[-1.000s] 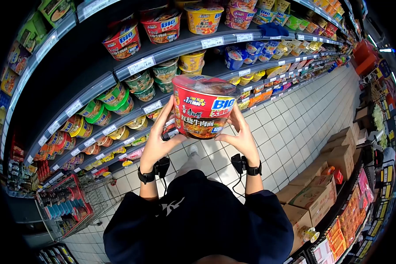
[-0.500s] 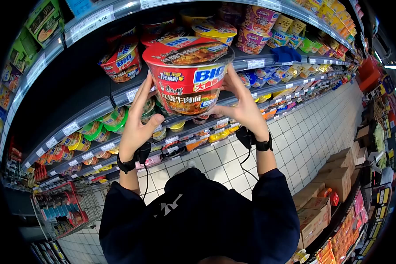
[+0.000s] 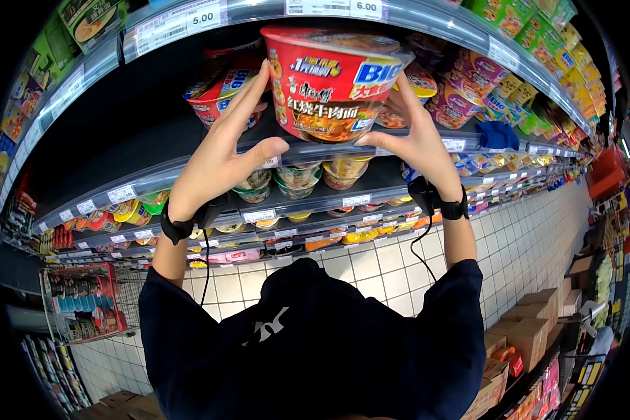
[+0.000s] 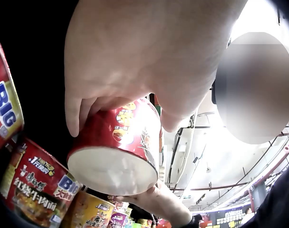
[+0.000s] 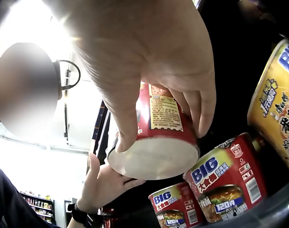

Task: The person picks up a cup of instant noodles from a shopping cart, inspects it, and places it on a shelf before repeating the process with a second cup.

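Note:
Both hands hold a red noodle bowl [image 3: 329, 87] at shelf height, its lid up. At its left side is the left hand [image 3: 220, 150], with long fingers against the wall and the thumb near the lower edge. The right hand [image 3: 420, 143] grips the other side, thumb by the base and fingers behind. The left wrist view shows the bowl's white base [image 4: 113, 170] from below, under the left hand [image 4: 139, 57]. In the right wrist view, thumb and fingers of the right hand [image 5: 154, 52] straddle the bowl [image 5: 154, 159].
Red bowls [image 3: 213, 98] stand behind the left hand on the dark shelf, with purple bowls [image 3: 469, 80] to the right. A priced shelf edge [image 3: 259, 12] runs above. Lower shelves hold green bowls [image 3: 297, 180]. A cart [image 3: 84, 304] stands at left, cartons [image 3: 525, 336] at right.
Both hands have raised the bowl and carried it forward to the shelf. The view has come closer to the shelves, and the upper price edge now appears just above the bowl.

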`<state>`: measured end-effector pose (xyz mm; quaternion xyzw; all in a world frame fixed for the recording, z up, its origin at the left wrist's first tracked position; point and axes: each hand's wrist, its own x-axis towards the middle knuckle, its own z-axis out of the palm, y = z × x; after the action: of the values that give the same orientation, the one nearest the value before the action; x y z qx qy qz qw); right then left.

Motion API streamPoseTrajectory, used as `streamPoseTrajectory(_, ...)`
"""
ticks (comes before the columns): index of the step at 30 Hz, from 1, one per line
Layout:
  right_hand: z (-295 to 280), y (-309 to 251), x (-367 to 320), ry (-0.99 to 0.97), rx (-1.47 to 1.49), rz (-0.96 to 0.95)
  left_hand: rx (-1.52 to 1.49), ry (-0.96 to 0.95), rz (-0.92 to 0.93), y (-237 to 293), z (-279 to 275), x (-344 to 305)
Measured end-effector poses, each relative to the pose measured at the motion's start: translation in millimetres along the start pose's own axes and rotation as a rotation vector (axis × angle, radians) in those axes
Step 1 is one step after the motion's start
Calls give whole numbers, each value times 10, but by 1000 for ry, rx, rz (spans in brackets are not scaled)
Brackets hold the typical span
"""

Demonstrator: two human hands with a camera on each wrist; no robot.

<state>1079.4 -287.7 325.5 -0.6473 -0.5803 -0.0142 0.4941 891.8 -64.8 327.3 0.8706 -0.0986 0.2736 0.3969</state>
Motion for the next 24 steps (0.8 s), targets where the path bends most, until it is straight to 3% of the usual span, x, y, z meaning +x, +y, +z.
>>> streamPoseTrajectory(4, -134, 81, 267, -75, 28, 12, 41, -71, -41, -36, -192, 160)
streamPoseTrajectory(8, -185, 104, 323, -65, -109, -28, 191, -83, 63, -38, -240, 194)
streamPoseTrajectory(14, -235, 244, 536, -92, -244, -60, 283, -105, 76, -140, -310, 391)
streamPoseTrajectory(16, -257, 416, 730, -118, -269, -113, 271, -148, -44, -277, -385, 546)
streamPoseTrajectory(17, -247, 448, 797, -147, -220, -105, 298, -127, 24, -303, -371, 537)
streamPoseTrajectory(19, -279, 558, 910, -215, -112, -13, 286, -223, -84, -538, -525, 768)
streamPoseTrajectory(24, -323, 541, 1159, -252, -163, 68, 221, -286, -66, -787, -658, 950)
